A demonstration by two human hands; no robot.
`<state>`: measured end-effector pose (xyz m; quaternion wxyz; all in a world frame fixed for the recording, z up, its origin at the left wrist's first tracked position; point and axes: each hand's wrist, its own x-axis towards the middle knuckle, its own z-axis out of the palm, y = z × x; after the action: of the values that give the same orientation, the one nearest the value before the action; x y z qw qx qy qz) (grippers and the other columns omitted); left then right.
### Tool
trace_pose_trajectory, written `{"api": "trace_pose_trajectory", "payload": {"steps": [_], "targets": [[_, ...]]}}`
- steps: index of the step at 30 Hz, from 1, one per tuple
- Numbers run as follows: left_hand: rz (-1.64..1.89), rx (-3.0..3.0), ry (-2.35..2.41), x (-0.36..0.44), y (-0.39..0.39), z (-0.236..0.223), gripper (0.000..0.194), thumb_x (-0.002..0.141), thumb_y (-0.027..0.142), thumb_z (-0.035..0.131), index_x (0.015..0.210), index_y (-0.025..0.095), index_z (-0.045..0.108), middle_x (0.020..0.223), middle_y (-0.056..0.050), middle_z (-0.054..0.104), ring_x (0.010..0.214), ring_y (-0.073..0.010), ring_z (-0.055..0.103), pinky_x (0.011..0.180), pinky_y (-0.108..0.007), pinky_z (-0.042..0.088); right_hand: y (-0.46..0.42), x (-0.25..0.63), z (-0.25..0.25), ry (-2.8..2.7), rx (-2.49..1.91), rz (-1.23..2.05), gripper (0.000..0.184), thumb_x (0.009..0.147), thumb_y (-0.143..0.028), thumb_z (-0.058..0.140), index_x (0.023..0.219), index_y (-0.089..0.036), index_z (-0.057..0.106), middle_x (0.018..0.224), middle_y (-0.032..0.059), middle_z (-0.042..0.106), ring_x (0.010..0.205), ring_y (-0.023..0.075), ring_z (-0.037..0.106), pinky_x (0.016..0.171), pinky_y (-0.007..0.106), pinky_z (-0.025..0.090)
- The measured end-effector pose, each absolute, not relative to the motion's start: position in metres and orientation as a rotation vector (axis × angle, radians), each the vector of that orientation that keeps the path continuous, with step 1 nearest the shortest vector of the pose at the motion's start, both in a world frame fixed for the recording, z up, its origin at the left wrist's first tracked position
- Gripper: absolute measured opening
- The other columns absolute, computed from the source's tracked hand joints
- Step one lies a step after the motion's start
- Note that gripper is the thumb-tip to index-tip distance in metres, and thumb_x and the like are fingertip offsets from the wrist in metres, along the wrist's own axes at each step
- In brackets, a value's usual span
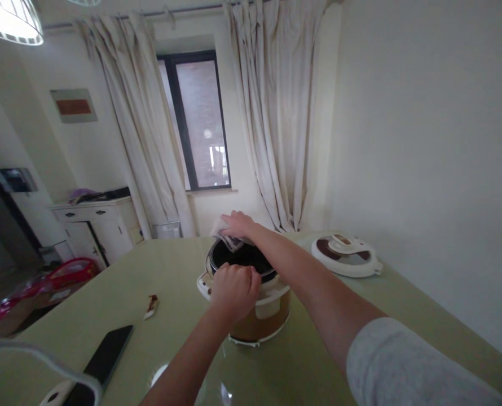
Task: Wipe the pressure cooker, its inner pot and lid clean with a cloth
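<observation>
An open rice cooker (pixel 259 316) with a dark inner pot (pixel 242 256) stands in the middle of a pale green table (pixel 170 265). My left hand (pixel 234 287) is closed over the cooker's near rim. My right hand (pixel 236 224) reaches to the far rim and presses a crumpled light cloth (pixel 225 237) against it. The cooker's lid (pixel 346 255), white with a brown top, lies flat on the table to the right, apart from both hands.
A dark phone (pixel 105 355) and a small torn wrapper (pixel 152 305) lie on the table's left part. A white cable (pixel 43 358) crosses the near left corner. Beyond the table are curtains, a window, a white cabinet (pixel 94 223) and red items on the floor.
</observation>
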<state>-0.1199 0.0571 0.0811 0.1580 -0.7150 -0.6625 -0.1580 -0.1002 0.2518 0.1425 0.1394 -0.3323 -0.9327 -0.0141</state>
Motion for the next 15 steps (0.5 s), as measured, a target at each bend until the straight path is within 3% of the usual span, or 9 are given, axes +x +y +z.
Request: {"api": "trace_pose_trajectory", "payload": {"steps": [3, 7, 10, 12, 13, 15], "targets": [[-0.424, -2.045, -1.903, -0.119, 0.057, 0.083, 0.053, 0.105, 0.032, 0.035, 0.077, 0.018, 0.077, 0.083, -0.017, 0.079, 0.078, -0.0275, 0.075, 0.075, -0.040, 0.043, 0.269, -0.051, 0.141, -2.545, -1.287, -0.043, 0.054, 0.099, -0.053, 0.057, 0.144, -0.023, 0.057, 0.134, 0.0203, 0.065, 0.121, 0.0363, 0.064, 0.095, 0.045, 0.052], [-0.387, -2.061, -1.920, -0.118, 0.055, 0.086, 0.050, 0.105, 0.032, 0.034, 0.077, 0.019, 0.073, 0.082, -0.017, 0.078, 0.079, -0.0294, 0.075, 0.074, -0.040, 0.044, 0.263, 0.001, 0.140, -2.504, -1.397, -0.055, 0.051, 0.093, -0.049, 0.065, 0.137, -0.023, 0.064, 0.124, 0.0178, 0.072, 0.111, 0.0359, 0.070, 0.089, 0.043, 0.053], [-0.539, -2.072, -1.973, -0.123, 0.056, 0.086, 0.037, 0.104, 0.033, 0.035, 0.097, 0.020, 0.069, 0.087, -0.012, 0.077, 0.085, -0.0292, 0.075, 0.078, -0.041, 0.049, 0.243, 0.032, 0.143, -2.500, -1.380, -0.074, 0.046, 0.089, -0.045, 0.069, 0.129, -0.022, 0.068, 0.119, 0.0162, 0.074, 0.108, 0.0360, 0.070, 0.087, 0.042, 0.052], [-0.808, -2.091, -1.946, -0.129, 0.060, 0.086, 0.032, 0.102, 0.038, 0.045, 0.122, 0.019, 0.062, 0.110, -0.013, 0.075, 0.106, -0.0296, 0.073, 0.092, -0.042, 0.052, 0.224, 0.048, 0.148, -2.503, -1.334, -0.077, 0.043, 0.087, -0.045, 0.072, 0.122, -0.022, 0.070, 0.117, 0.0149, 0.076, 0.107, 0.0353, 0.070, 0.085, 0.040, 0.051], [-0.952, -2.110, -1.910, -0.131, 0.062, 0.087, 0.044, 0.099, 0.043, 0.053, 0.134, 0.018, 0.055, 0.127, -0.016, 0.071, 0.122, -0.0314, 0.067, 0.102, -0.045, 0.050, 0.212, 0.055, 0.151, -2.510, -1.305, -0.083, 0.041, 0.086, -0.047, 0.073, 0.119, -0.022, 0.071, 0.116, 0.0136, 0.076, 0.106, 0.0342, 0.070, 0.085, 0.038, 0.051], [-1.208, -2.192, -1.835, -0.130, 0.068, 0.093, 0.087, 0.086, 0.055, 0.073, 0.155, 0.016, 0.035, 0.154, -0.021, 0.053, 0.145, -0.0371, 0.050, 0.117, -0.052, 0.042, 0.189, 0.062, 0.159, -2.513, -1.182, -0.042, 0.041, 0.086, -0.053, 0.074, 0.114, -0.022, 0.070, 0.113, 0.0104, 0.076, 0.104, 0.0308, 0.070, 0.084, 0.035, 0.050]]}}
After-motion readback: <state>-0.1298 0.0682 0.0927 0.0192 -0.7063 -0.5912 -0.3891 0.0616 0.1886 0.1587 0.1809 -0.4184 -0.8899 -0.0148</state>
